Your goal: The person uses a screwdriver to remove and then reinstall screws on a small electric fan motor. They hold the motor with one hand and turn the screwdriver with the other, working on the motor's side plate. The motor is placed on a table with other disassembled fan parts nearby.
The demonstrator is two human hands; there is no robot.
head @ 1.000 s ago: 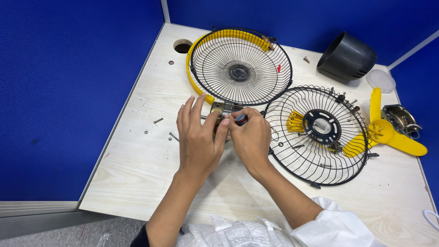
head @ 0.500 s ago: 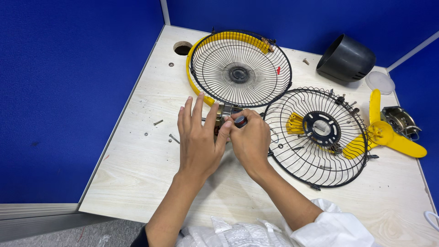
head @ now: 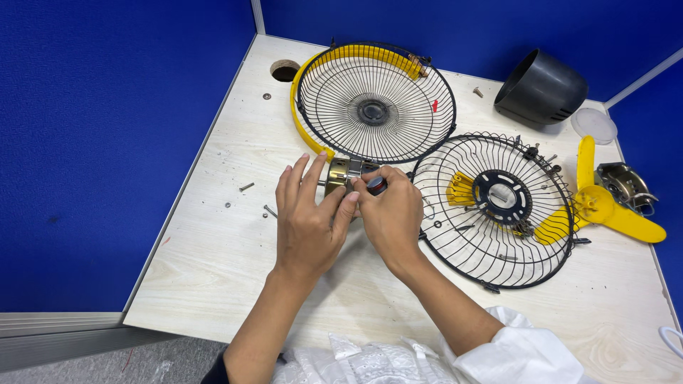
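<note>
Between both hands, near the tabletop's middle, sits a small brass-coloured metal motor [head: 346,172], ribbed and cylindrical. Left hand [head: 307,217] lies over it with fingers loosely spread, fingertips touching its casing. Right hand [head: 390,213] is curled, thumb and forefinger pinching a small dark round cap [head: 376,185] at the motor's end. Just behind, a round black wire grille [head: 376,102] with a yellow plastic rim lies flat. Beside the right hand a second domed wire grille [head: 496,206] holds a black hub plate and a yellow piece inside it. Farther right: glossy yellow plastic fan blade [head: 605,206], grey metal bracket part [head: 625,185], translucent round lid [head: 594,125], matte black cylindrical housing [head: 541,88] on its side. Loose screws [head: 247,186] scatter on the pale wood-grain tabletop [head: 213,249], left of the hands.
</note>
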